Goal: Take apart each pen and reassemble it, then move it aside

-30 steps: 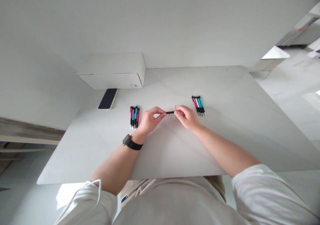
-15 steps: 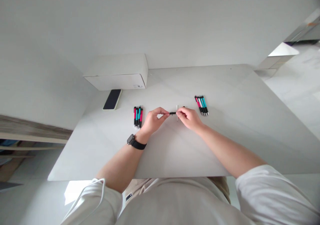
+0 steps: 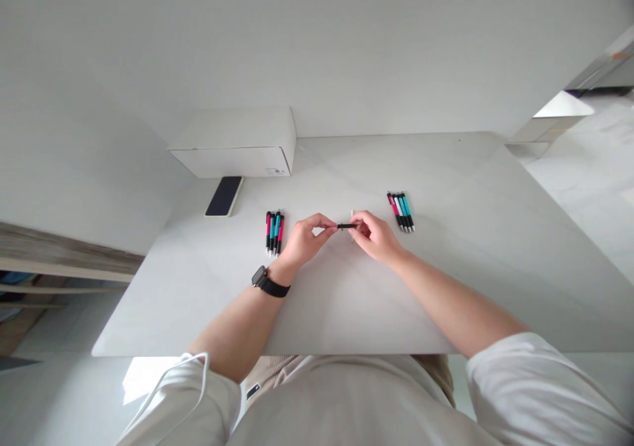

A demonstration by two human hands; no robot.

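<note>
Between my hands, over the middle of the table, is a slim black pen part [image 3: 345,226], lying level. The thumb and forefinger of my left hand [image 3: 307,238] pinch its left end. My right hand [image 3: 376,236] has its thumb and fingertips closed around the right end, which they partly hide. A thin white stick [image 3: 352,213], perhaps a refill, shows just behind the right fingertips, mostly covered by them. Left of my left hand lies a row of several red and teal pens [image 3: 275,232] with black grips. Beyond my right hand is another row of pens [image 3: 401,211], red, white and teal.
A long white box [image 3: 238,162] stands against the wall at the back left of the white table [image 3: 347,314]. In front of it lies a phone [image 3: 224,196] with a dark screen. A black watch [image 3: 270,282] is on my left wrist.
My right fingertips have shifted slightly along the black part, and more of its length shows between the hands. The left hand keeps its pinch. The view has shifted slightly.
</note>
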